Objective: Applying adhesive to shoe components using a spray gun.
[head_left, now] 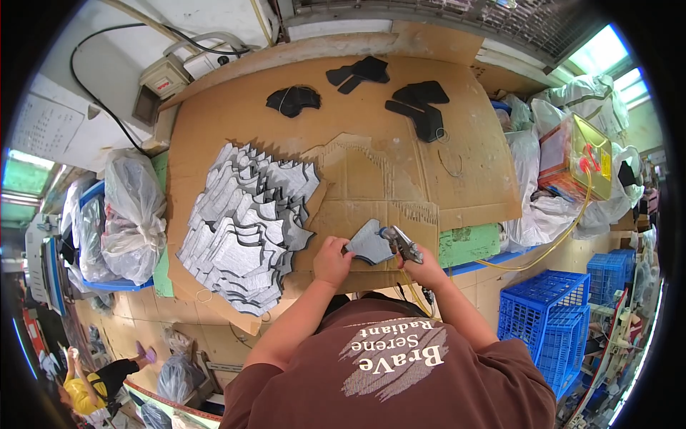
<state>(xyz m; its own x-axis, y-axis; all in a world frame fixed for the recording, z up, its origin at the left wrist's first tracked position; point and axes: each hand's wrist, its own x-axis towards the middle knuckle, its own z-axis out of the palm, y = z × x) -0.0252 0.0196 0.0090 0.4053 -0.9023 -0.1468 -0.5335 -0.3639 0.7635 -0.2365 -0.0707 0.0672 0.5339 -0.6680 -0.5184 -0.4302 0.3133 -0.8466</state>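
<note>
My left hand pinches the left edge of a small grey cut piece with dark edges, low over the front of the cardboard. Closed around a metal spray gun, my right hand is just right of that piece, with the gun's nozzle at the piece's right edge. A thin hose hangs below the right hand. To the left of my left hand lies a large pile of similar grey pieces, overlapping in rows.
Cardboard sheets cover the table. Black cut pieces lie toward its back. Plastic bags stand at the left. On the right are a yellow-and-red tin, a yellow hose and blue crates. Another person is at lower left.
</note>
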